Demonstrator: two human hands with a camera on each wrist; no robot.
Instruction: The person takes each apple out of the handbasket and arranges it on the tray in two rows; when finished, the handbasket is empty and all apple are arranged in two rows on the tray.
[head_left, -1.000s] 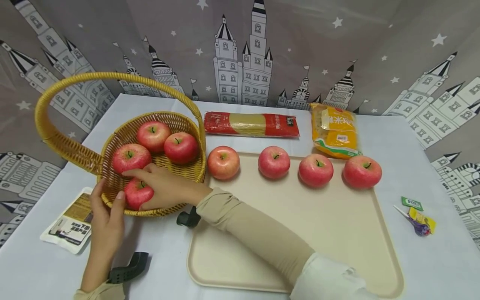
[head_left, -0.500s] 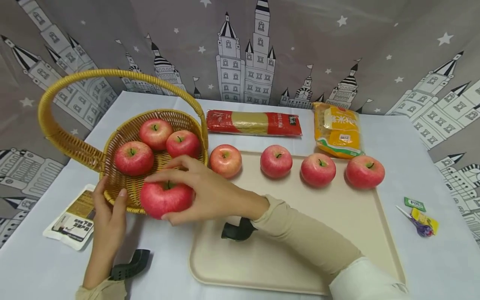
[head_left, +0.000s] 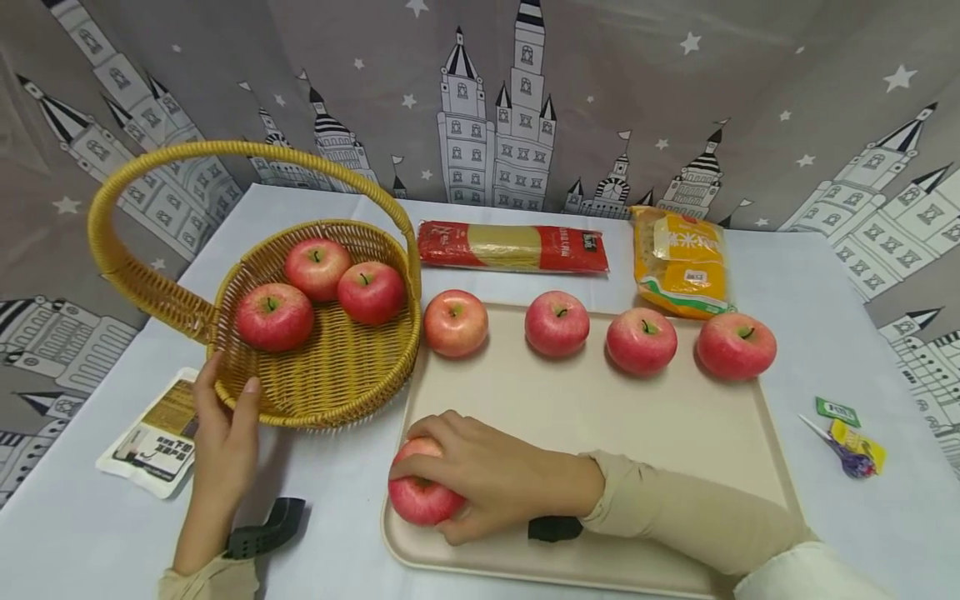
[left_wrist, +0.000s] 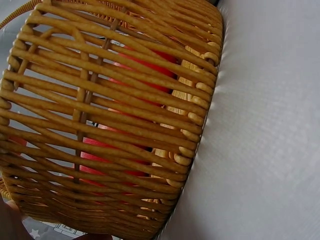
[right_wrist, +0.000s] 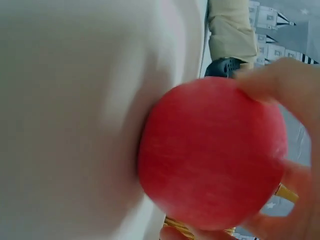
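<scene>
My right hand (head_left: 491,479) grips a red apple (head_left: 420,492) from above, at the near left corner of the beige tray (head_left: 592,433). In the right wrist view, thumb and fingers wrap that apple (right_wrist: 210,155), which is right against the tray surface. My left hand (head_left: 225,442) holds the near left rim of a wicker basket (head_left: 330,367), thumb over the rim. Three apples lie inside: one at left (head_left: 274,317), one at the back (head_left: 317,269) and one at right (head_left: 371,292). The basket's woven wall (left_wrist: 110,115) fills much of the left wrist view.
Several apples (head_left: 557,323) line the tray's far edge. Behind them lie a red noodle packet (head_left: 513,247) and a yellow bag (head_left: 681,262). A white pouch (head_left: 153,433) is left of the basket. A lollipop (head_left: 851,458) and small wrappers (head_left: 836,412) sit at right.
My right hand has lifted one apple out of the basket and carried it right and nearer, down to the tray's near left corner. The left hand has stayed at the basket rim.
</scene>
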